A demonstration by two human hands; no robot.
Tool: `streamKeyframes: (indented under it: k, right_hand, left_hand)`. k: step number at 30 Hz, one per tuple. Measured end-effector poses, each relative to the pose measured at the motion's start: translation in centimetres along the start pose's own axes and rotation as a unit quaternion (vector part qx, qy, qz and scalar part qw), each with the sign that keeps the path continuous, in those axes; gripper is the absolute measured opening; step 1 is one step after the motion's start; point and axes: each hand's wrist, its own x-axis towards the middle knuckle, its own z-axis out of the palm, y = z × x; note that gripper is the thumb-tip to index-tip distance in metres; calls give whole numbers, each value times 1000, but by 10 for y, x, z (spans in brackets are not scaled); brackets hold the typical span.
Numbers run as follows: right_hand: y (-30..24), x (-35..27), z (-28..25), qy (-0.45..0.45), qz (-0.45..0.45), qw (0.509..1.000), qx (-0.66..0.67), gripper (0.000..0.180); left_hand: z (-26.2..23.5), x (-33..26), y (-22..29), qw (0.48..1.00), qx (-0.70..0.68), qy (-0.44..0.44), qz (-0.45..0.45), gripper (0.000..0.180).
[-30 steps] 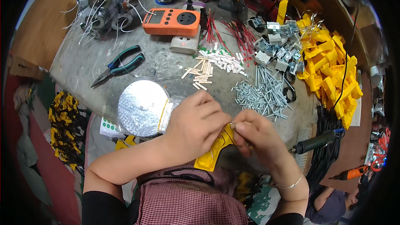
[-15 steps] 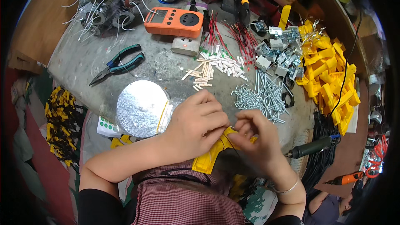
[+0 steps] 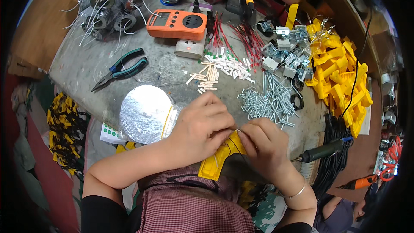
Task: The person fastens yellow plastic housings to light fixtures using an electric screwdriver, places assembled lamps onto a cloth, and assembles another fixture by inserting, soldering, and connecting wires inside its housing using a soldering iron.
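My L grip (image 3: 202, 126) is closed on the yellow shell (image 3: 210, 168); R grip (image 3: 268, 146) looks pinched narrow on the pale wire (image 3: 237, 131) at the shell's far end, fingertips partly hidden. Shell lies btwn both grips, its wide end sticking out toward me, below L. Prob. light, stiff plastic, a bit slick; best held by side walls. Wire's prob. thin, bendy, so pinch approx. near its end.

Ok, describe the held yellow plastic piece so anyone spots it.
At the grey tabletop are the person's left hand and right hand. Between them, the yellow plastic shell slants toward the reddish checked cloth. Unlike the yellow plastic pieces heaped at right, it is held singly.
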Motion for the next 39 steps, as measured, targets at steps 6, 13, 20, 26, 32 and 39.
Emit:
streamKeyframes:
  k: [6,13,20,26,32,39]
  right_hand:
    - [5,-2,-15,-150,490,632,581,15]
    - [5,-35,-31,-101,373,882,270,11]
    - [-30,-31,-8,-79,218,942,242,22]
    - [6,-29,-2,51,354,911,207,9]
    - [-30,-64,-4,188,329,910,166,7]
    - [-64,-36,19,-38,168,985,25,14]
  left_hand:
    - [0,-1,-1,1000,23,-7,16,21]
    - [5,-18,19,977,138,-22,160,28]
    - [-3,-20,6,991,-128,-25,-24,14]
    - [-10,-25,5,970,-199,-24,-139,13]
    - [-2,-25,7,956,-238,-11,-171,12]
    - [-7,-23,-2,996,-88,-33,-9,17]
